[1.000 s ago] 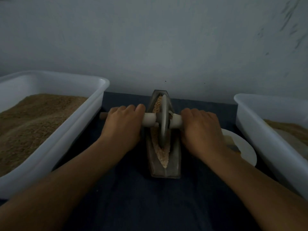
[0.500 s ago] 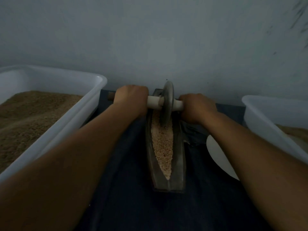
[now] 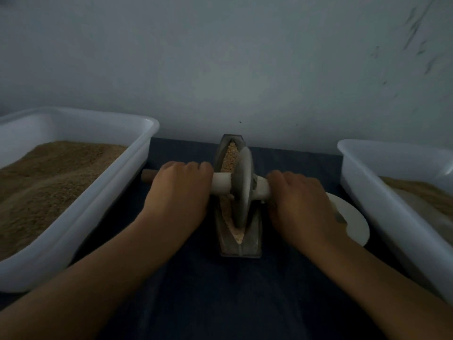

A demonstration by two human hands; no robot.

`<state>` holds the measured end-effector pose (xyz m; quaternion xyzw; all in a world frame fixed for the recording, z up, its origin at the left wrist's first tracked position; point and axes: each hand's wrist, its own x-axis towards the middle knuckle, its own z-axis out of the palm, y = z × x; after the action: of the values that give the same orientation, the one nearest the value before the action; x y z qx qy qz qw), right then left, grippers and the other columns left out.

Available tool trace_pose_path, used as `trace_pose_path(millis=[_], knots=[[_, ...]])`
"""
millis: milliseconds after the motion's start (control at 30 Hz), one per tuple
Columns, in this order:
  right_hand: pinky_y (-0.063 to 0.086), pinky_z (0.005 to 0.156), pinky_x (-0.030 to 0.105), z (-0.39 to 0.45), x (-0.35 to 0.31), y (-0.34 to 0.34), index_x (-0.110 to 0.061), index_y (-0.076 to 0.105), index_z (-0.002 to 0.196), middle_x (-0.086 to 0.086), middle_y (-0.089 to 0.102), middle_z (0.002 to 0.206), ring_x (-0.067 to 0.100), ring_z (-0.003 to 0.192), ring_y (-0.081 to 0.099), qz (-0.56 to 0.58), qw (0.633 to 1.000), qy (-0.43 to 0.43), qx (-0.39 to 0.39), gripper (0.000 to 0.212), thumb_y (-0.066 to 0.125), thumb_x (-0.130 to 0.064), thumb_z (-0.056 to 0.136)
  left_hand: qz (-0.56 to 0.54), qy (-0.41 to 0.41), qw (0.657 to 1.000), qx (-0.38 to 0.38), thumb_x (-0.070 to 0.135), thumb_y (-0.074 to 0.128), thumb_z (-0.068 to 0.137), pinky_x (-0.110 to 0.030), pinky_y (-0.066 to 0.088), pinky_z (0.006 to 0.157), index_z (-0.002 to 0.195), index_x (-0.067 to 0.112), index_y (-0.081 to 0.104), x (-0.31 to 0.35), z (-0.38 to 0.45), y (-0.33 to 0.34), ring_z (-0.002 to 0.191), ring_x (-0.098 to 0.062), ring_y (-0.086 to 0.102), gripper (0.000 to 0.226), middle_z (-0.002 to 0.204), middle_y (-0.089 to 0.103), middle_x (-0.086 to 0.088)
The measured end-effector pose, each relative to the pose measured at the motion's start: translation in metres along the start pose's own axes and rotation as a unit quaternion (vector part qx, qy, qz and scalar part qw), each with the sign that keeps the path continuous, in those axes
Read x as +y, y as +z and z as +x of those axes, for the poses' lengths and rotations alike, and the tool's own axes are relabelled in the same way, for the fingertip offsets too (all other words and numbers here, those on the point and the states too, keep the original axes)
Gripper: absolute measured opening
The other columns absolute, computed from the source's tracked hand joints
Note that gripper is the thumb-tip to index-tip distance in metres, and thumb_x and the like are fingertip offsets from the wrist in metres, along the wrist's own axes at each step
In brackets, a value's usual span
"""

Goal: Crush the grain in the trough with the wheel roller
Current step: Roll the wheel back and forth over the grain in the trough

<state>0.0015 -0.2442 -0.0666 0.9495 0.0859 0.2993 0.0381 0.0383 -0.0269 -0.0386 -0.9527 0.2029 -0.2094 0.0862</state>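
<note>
Grain [image 3: 231,155] lay along the trough [image 3: 239,250], which ran from six to twelve o'clock between both arms. The left hand [image 3: 179,190] and right hand [image 3: 297,204] each wrapped the axle, one either side, probably keeping the wheel roller [image 3: 242,190] upright mid-trough.

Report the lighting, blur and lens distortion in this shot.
Head view: dim, bluish light throughout, no glare; the left hand and right hand on the wheel roller look slightly soft, and the grain in the trough barely resolves; wide-angle stretch splays the forearms and tilts the left tub and right tub outward.
</note>
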Motion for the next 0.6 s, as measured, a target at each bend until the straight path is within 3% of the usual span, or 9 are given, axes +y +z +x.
trace_pose_path(millis=[67,233,367,500,600], knots=[[0.029,0.063,0.032,-0.009,-0.003,-0.011,-0.013,0.060,0.089,0.004,0.057,0.077,0.024,0.067,0.052,0.012,1.000,0.000,0.005,0.021,0.074,-0.012,0.074,0.008,0.018,1.000,0.003,0.040,0.063,0.087,-0.027,0.029,0.071,0.110,0.024,0.045,0.000,-0.010,-0.009,0.076,-0.011,0.043,0.033,0.104,0.059,0.005],[0.035,0.067,0.034,-0.017,-0.007,-0.022,-0.013,0.062,0.094,0.005,0.061,0.082,0.025,0.072,0.055,0.021,1.000,-0.003,0.004,0.022,0.074,-0.017,0.076,-0.015,0.028,0.999,0.014,0.042,0.067,0.084,-0.025,0.031,0.069,0.111,0.025,0.045,-0.005,-0.019,-0.015,0.088,-0.012,0.057,0.039,0.104,0.059,0.006],[0.028,0.064,0.031,-0.005,-0.005,-0.011,-0.015,0.056,0.087,0.004,0.056,0.075,0.022,0.064,0.049,0.009,1.000,-0.011,0.017,0.019,0.071,-0.020,0.077,-0.028,0.021,0.999,0.020,0.041,0.073,0.078,-0.027,0.032,0.070,0.105,0.025,0.043,-0.006,-0.012,0.003,0.074,-0.011,0.043,0.043,0.097,0.057,0.005],[0.023,0.062,0.032,0.025,0.004,0.016,-0.017,0.051,0.082,0.002,0.056,0.072,0.022,0.060,0.045,-0.021,1.000,-0.002,0.002,0.022,0.072,-0.021,0.077,-0.069,0.006,0.998,0.007,0.038,0.072,0.079,-0.031,0.041,0.078,0.103,0.025,0.041,-0.011,0.014,0.022,0.085,-0.016,0.057,0.041,0.099,0.058,0.003],[0.019,0.060,0.032,0.054,0.011,0.033,-0.019,0.051,0.083,0.001,0.059,0.075,0.027,0.065,0.055,-0.055,0.998,0.007,-0.020,0.023,0.072,-0.028,0.075,-0.080,-0.010,0.997,-0.009,0.033,0.071,0.081,-0.033,0.042,0.076,0.106,0.023,0.043,-0.014,0.039,0.035,0.088,-0.019,0.061,0.039,0.101,0.061,0.000]])
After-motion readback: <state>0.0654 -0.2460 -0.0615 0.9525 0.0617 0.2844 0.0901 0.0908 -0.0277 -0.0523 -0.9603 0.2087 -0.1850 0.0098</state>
